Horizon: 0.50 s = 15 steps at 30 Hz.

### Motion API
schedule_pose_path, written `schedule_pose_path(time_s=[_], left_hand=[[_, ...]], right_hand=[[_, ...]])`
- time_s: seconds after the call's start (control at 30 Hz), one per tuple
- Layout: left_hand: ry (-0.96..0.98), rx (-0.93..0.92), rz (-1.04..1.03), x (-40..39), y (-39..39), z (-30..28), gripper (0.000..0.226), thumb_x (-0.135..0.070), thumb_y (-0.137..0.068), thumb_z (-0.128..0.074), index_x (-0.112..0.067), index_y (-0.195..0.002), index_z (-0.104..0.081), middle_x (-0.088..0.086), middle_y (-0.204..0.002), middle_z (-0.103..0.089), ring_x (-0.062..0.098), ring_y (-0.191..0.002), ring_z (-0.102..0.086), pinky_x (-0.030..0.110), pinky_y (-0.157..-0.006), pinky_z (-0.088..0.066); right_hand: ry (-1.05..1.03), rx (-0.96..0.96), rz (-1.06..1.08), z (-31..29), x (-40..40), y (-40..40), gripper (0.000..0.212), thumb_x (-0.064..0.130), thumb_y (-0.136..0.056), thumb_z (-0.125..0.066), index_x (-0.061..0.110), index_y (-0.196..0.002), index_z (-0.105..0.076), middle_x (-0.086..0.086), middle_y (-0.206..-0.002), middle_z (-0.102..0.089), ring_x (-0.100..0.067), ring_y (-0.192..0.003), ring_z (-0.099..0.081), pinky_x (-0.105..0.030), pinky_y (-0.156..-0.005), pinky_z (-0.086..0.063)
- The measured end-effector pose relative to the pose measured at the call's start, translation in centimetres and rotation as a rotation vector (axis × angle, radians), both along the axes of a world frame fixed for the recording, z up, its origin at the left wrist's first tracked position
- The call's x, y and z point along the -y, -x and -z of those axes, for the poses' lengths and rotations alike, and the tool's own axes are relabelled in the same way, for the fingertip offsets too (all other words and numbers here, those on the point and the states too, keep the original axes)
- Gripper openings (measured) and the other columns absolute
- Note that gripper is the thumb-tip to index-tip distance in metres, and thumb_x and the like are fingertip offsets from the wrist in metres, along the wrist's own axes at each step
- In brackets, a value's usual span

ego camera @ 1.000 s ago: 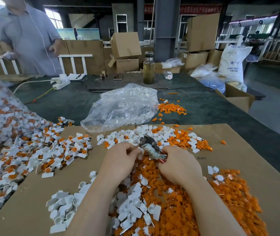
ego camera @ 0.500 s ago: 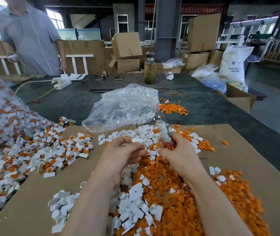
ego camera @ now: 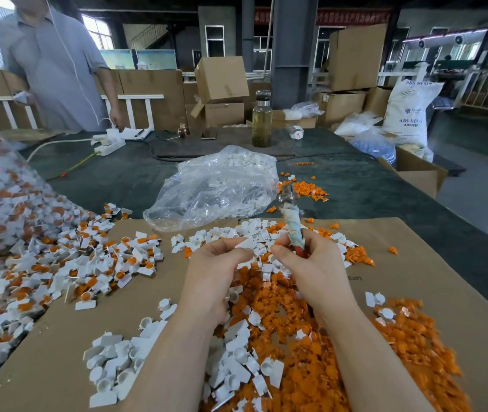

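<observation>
Head view. The left hand (ego camera: pixel 216 272) pinches a white piece (ego camera: pixel 245 243) between thumb and fingertips, held just above the heap. The right hand (ego camera: pixel 314 263) has its grip curled round the lower handles of the pliers (ego camera: pixel 291 221). They stand almost upright, head pointing away from the person, over the far part of the cardboard (ego camera: pixel 415 263). The 2 hands are near each other but apart.

The step in hand looks like working the white piece with the pliers. To do it well, I would tip the tool's head down toward the left hand and turn the piece so that its working end faces the tool. The pinch should sit on the flat tab, clear of the nose, with the squeeze coming only once the piece sits square. Working low over the cardboard would stop a slipped part from flying off.

The pliers have a bright metal head and handles wrapped in grubby pale cloth, with a bit of red sleeve showing at the right hand. The head is blurred, so I cannot tell whether the jaws are parted or hold anything. The white piece is small with a flat pointed tab; the rest hides behind the fingers.

Around the hands lie orange caps (ego camera: pixel 302 352) and loose white parts (ego camera: pixel 112 367). Joined parts (ego camera: pixel 58 263), white and orange, pile up to the left. A clear bag (ego camera: pixel 216 188) of white parts lies beyond on the dark surface (ego camera: pixel 370 188).
</observation>
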<state>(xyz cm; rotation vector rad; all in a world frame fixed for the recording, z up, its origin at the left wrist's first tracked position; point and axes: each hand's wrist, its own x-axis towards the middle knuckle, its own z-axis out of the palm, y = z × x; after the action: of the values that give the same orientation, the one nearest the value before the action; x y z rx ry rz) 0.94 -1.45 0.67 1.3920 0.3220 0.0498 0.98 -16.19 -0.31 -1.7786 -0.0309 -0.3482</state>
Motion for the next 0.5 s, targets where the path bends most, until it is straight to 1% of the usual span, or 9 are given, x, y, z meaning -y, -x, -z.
schedule_pose_path(time_s=[0.03,0.1,0.13,0.2,0.3,0.33,0.4,0.47,0.5], left_hand=[[0.019,0.012,-0.024,0.1,-0.01,0.01,0.018,-0.008,-0.074,-0.082,-0.018,-0.087,-0.074,-0.002,-0.07,-0.069,0.014,-0.067,-0.058,0.034,-0.072,-0.052],[0.061,0.038,-0.037,0.26,0.02,-0.07,0.018,-0.006,-0.075,-0.081,-0.013,-0.089,-0.071,-0.001,-0.064,-0.066,0.011,-0.057,-0.058,0.029,-0.064,-0.051],[0.072,0.046,-0.035,0.31,0.06,-0.1,0.018,-0.007,-0.076,-0.081,-0.011,-0.089,-0.07,0.0,-0.064,-0.067,0.01,-0.057,-0.061,0.027,-0.062,-0.052],[0.095,0.056,-0.018,0.47,0.18,-0.18,0.018,-0.009,-0.077,-0.082,-0.008,-0.089,-0.069,0.004,-0.068,-0.072,0.012,-0.063,-0.069,0.025,-0.061,-0.054],[0.118,0.068,0.006,0.72,0.47,-0.38,0.015,-0.007,-0.078,-0.08,-0.006,-0.089,-0.07,0.011,-0.077,-0.076,0.017,-0.071,-0.074,0.021,-0.057,-0.055],[0.118,0.075,0.007,0.79,0.54,-0.45,0.014,-0.007,-0.078,-0.08,-0.005,-0.089,-0.07,0.011,-0.077,-0.076,0.018,-0.072,-0.075,0.02,-0.057,-0.055],[0.12,0.085,0.008,0.89,0.61,-0.57,0.013,-0.006,-0.079,-0.079,-0.004,-0.088,-0.071,0.013,-0.077,-0.076,0.019,-0.073,-0.076,0.02,-0.057,-0.055],[0.115,0.095,0.023,0.99,0.67,-0.67,0.012,-0.005,-0.079,-0.078,-0.002,-0.088,-0.072,0.014,-0.077,-0.076,0.02,-0.073,-0.075,0.021,-0.057,-0.056],[0.109,0.1,0.033,1.05,0.7,-0.69,0.011,-0.005,-0.079,-0.078,-0.001,-0.088,-0.072,0.015,-0.077,-0.076,0.021,-0.073,-0.075,0.021,-0.058,-0.057]], right_hand=[[0.003,0.01,0.0,0.01,-0.01,0.02,0.011,0.02,-0.086,-0.072,0.027,-0.079,-0.067,0.02,-0.057,-0.059,0.002,-0.051,-0.051,-0.019,-0.046,-0.041],[-0.012,0.035,-0.004,-0.08,-0.04,0.03,0.012,0.02,-0.088,-0.07,0.028,-0.08,-0.066,0.019,-0.053,-0.057,0.001,-0.046,-0.048,-0.014,-0.041,-0.038],[-0.015,0.051,-0.009,-0.15,-0.09,0.04,0.013,0.02,-0.089,-0.07,0.028,-0.08,-0.066,0.019,-0.053,-0.056,0.001,-0.044,-0.048,-0.011,-0.041,-0.036],[0.004,0.085,-0.021,-0.35,-0.27,0.11,0.015,0.018,-0.09,-0.07,0.029,-0.081,-0.065,0.02,-0.053,-0.058,0.003,-0.046,-0.05,-0.01,-0.044,-0.037],[0.073,0.124,0.002,-0.44,-0.54,0.21,0.013,0.021,-0.09,-0.07,0.03,-0.084,-0.064,0.026,-0.065,-0.062,0.006,-0.059,-0.057,-0.008,-0.055,-0.042],[0.097,0.131,0.02,-0.38,-0.61,0.22,0.011,0.023,-0.09,-0.071,0.03,-0.085,-0.064,0.023,-0.067,-0.064,0.006,-0.062,-0.057,-0.009,-0.056,-0.043],[0.152,0.143,0.065,-0.28,-0.72,0.14,0.007,0.026,-0.089,-0.071,0.026,-0.087,-0.065,0.013,-0.064,-0.062,0.005,-0.063,-0.057,-0.009,-0.055,-0.042],[0.21,0.153,0.105,-0.19,-0.83,0.05,0.01,0.029,-0.089,-0.07,0.021,-0.089,-0.065,0.011,-0.068,-0.062,0.0,-0.063,-0.058,-0.013,-0.053,-0.042],[0.225,0.152,0.119,-0.17,-0.89,0.02,0.012,0.031,-0.089,-0.07,0.02,-0.091,-0.065,0.01,-0.071,-0.063,-0.003,-0.064,-0.059,-0.017,-0.055,-0.044]])
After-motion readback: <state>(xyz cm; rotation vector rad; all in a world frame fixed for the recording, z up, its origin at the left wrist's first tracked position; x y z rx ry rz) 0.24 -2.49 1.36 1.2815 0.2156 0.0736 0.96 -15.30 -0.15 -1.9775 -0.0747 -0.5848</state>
